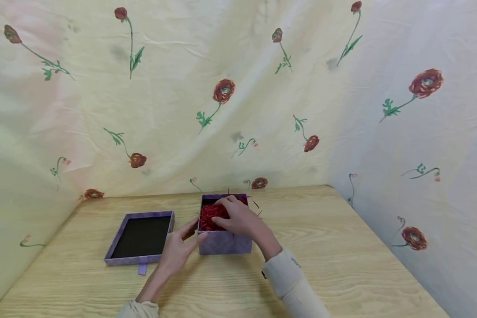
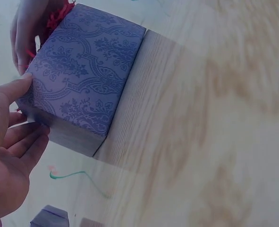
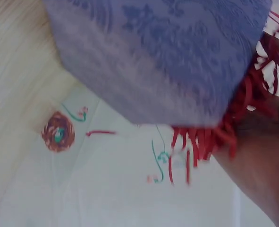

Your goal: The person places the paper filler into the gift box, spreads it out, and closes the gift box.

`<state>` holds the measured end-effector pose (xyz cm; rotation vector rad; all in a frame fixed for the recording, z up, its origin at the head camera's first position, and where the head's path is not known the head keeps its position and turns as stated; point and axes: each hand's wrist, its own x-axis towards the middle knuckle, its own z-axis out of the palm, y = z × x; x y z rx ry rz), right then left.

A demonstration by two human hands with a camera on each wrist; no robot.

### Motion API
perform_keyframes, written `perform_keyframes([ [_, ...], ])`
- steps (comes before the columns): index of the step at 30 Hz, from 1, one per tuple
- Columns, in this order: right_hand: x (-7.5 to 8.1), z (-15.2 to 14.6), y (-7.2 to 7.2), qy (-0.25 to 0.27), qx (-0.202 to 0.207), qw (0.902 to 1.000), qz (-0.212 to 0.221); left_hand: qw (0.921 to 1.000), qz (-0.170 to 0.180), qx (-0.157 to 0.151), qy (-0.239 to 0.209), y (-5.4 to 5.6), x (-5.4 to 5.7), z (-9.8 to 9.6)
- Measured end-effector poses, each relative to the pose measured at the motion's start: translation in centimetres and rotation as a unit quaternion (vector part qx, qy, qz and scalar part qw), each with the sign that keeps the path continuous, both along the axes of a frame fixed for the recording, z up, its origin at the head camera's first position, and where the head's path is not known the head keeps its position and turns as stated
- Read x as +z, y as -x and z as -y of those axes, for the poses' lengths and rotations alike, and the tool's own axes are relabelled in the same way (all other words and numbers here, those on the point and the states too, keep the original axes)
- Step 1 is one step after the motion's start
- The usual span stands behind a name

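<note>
A purple patterned box (image 1: 225,244) stands on the table, filled with red shredded paper (image 1: 210,216). My left hand (image 1: 176,247) holds its front left corner, thumb at the front rim and fingers along the left side. In the left wrist view, the bent fingers (image 2: 28,137) lie against that side wall. Over the box's opening, my right hand (image 1: 240,216) rests on the shreds, thumb and fingers spread apart. Red strands (image 3: 224,135) hang over the rim beside it in the right wrist view. Part of the paper is hidden beneath this hand.
To the left lies the lid (image 1: 107,256), inside up, with a black lining, purple rims and a ribbon tab (image 1: 142,269). A flower-print cloth (image 1: 175,145) hangs behind and at both sides of the wooden table (image 1: 322,247). A few loose red strands stick out right of the box.
</note>
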<state>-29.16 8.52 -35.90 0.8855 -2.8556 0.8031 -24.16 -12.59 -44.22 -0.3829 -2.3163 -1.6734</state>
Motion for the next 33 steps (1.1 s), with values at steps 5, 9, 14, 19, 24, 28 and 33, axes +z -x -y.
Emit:
perform_keyframes([
  [5,0.2,-1.8,-0.7,0.034,0.012,0.9989,-0.032,1.0000,0.000,-0.004,-0.001,0.0,0.0,0.1],
  [9,0.0,-3.4,-0.9,0.068,0.000,0.9962,-0.053,0.9999,0.000,-0.007,-0.009,0.0,0.0,0.0],
  [14,-0.8,-6.0,-0.5,0.124,-0.009,0.9915,-0.038,0.9999,-0.001,-0.009,-0.013,0.1,-0.1,0.0],
  [19,-1.7,-7.7,-0.4,0.141,-0.001,0.9899,0.013,0.9999,0.000,-0.008,-0.011,0.1,-0.1,0.1],
  [24,-2.0,-7.9,-0.9,0.139,0.025,0.9899,0.013,0.9999,0.005,-0.006,-0.007,0.1,0.0,0.1],
  [28,-2.1,-7.4,-1.3,0.112,0.041,0.9925,-0.028,1.0000,0.006,-0.004,-0.005,0.1,0.1,0.1],
  [33,-2.1,-6.2,-1.6,0.068,0.043,0.9949,-0.061,0.9999,0.009,-0.004,-0.008,0.0,0.0,0.1],
])
